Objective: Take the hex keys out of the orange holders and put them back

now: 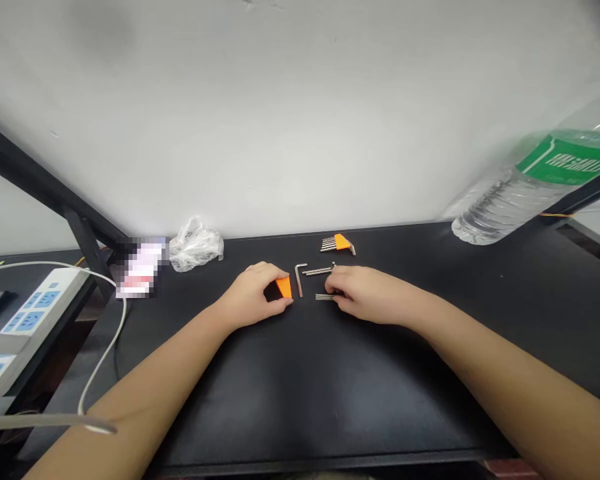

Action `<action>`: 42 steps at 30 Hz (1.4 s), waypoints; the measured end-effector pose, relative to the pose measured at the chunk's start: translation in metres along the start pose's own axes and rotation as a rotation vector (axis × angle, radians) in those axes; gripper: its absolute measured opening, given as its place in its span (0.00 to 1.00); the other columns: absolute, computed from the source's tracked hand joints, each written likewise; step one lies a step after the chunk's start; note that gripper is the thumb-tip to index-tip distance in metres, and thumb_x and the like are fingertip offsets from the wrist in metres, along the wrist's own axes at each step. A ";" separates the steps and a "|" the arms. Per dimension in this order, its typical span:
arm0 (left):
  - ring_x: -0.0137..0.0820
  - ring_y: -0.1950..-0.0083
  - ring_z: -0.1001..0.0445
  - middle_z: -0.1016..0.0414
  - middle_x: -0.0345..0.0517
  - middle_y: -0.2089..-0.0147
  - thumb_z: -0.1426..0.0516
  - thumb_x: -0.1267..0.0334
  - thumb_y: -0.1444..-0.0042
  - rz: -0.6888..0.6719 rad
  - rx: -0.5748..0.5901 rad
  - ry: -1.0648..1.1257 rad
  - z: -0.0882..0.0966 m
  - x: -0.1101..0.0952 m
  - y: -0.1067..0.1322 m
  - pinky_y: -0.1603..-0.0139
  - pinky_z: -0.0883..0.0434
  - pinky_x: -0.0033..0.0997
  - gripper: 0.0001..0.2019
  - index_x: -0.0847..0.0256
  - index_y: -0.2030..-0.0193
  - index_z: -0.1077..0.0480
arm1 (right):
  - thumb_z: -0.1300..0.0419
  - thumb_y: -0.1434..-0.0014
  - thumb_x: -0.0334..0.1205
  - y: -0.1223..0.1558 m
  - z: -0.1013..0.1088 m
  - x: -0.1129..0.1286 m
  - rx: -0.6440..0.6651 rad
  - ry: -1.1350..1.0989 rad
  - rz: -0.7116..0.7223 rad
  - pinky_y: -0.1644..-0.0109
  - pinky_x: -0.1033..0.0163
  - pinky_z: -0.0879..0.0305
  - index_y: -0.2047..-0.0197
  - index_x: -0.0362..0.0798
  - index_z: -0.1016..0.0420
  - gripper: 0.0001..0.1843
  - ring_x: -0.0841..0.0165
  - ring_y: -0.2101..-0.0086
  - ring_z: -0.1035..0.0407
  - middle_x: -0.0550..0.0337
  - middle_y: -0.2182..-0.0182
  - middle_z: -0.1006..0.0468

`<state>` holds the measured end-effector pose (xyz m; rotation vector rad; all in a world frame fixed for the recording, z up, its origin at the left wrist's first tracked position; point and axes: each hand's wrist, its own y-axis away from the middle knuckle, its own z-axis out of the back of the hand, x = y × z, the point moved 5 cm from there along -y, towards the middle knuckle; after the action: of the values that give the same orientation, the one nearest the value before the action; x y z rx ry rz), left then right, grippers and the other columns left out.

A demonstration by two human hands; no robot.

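My left hand [255,293] grips a small orange hex key holder [284,287] between thumb and fingers, just above or on the black tabletop. To its right lies a single L-shaped hex key [300,280]. My right hand [363,293] is closed at the ends of several thin hex keys [323,297], whose shafts point left; its fingers hide their other ends. Other hex keys [317,271] lie just beyond, close to the right fingers. Farther back rests a second orange holder [342,241] with several hex keys in it.
A crumpled clear plastic bag [195,245] and a blurred-out flat item [143,267] lie at back left. A large water bottle [525,180] stands at back right by the wall. Power strips [35,313] and a white cable [123,320] are at left.
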<state>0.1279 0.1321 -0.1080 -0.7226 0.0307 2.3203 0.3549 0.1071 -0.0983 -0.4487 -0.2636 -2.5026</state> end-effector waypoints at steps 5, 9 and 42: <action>0.38 0.50 0.24 0.22 0.44 0.50 0.35 0.56 0.45 0.000 0.009 0.000 0.000 -0.001 -0.001 0.41 0.29 0.43 0.19 0.55 0.47 0.27 | 0.43 0.32 0.44 -0.012 0.009 -0.030 -0.342 0.014 -0.210 0.61 0.60 0.35 0.45 0.50 0.27 0.15 0.63 0.64 0.28 0.56 0.61 0.22; 0.38 0.48 0.25 0.22 0.44 0.50 0.35 0.56 0.45 -0.010 0.002 0.002 -0.001 0.000 -0.001 0.40 0.30 0.43 0.20 0.55 0.47 0.28 | 0.45 0.33 0.36 -0.018 -0.002 -0.036 -0.240 0.116 -0.152 0.59 0.61 0.37 0.57 0.50 0.24 0.08 0.63 0.62 0.27 0.56 0.61 0.21; 0.38 0.48 0.25 0.22 0.44 0.49 0.35 0.56 0.45 -0.006 0.017 -0.019 -0.002 0.001 -0.001 0.42 0.29 0.42 0.20 0.55 0.46 0.28 | 0.43 0.40 0.32 0.002 0.011 -0.017 -0.084 0.399 -0.156 0.64 0.62 0.41 0.67 0.47 0.29 0.04 0.63 0.64 0.30 0.52 0.63 0.25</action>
<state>0.1286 0.1332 -0.1098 -0.6908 0.0389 2.3184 0.3722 0.1173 -0.0949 0.0463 -0.0360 -2.6936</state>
